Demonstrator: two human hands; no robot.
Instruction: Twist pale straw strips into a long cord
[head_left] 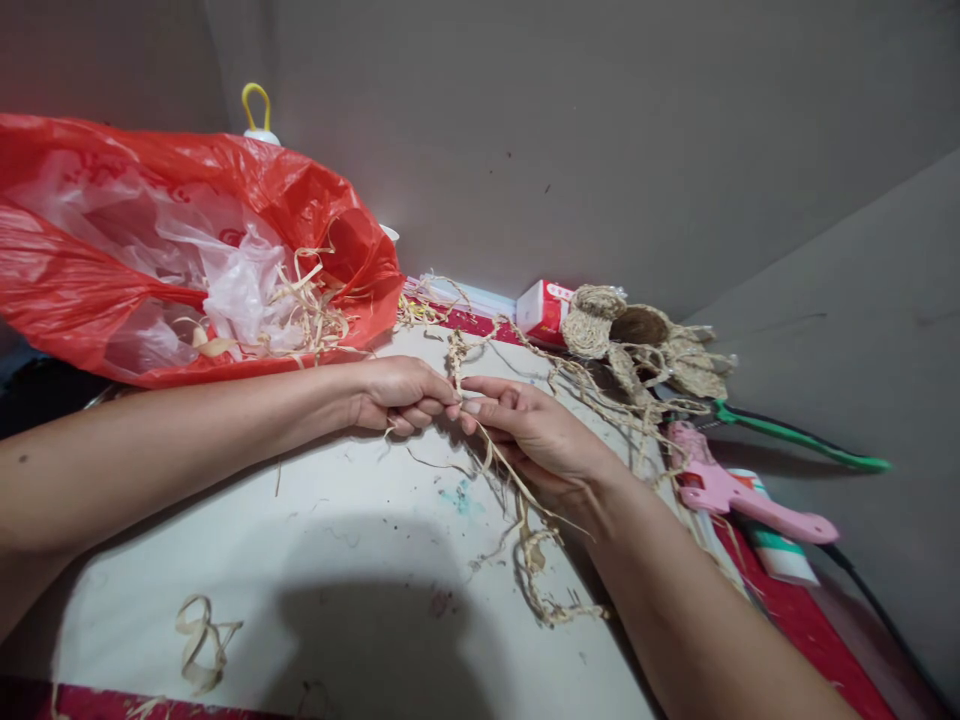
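Above the middle of the white board (352,520), my left hand (409,393) and my right hand (532,425) meet at the fingertips. Both pinch a braided cord of dry straw-coloured fibre (459,355). The left fingers are curled into a fist round its strands. On the right, thumb and forefinger press together on the cord, with loose fibre ends trailing below. The cord runs back toward the right rear, and another braided length (536,580) lies beneath my right wrist. Exactly which strands each hand grips is hidden by the fingers.
A red plastic bag (330,200) with loose fibre fills the back left. Woven straw pieces (637,335) and a red-and-white packet (544,308) stand at the back. A pink glue gun (739,495) and green-handled pliers (802,437) lie right. A fibre curl (201,640) rests front left.
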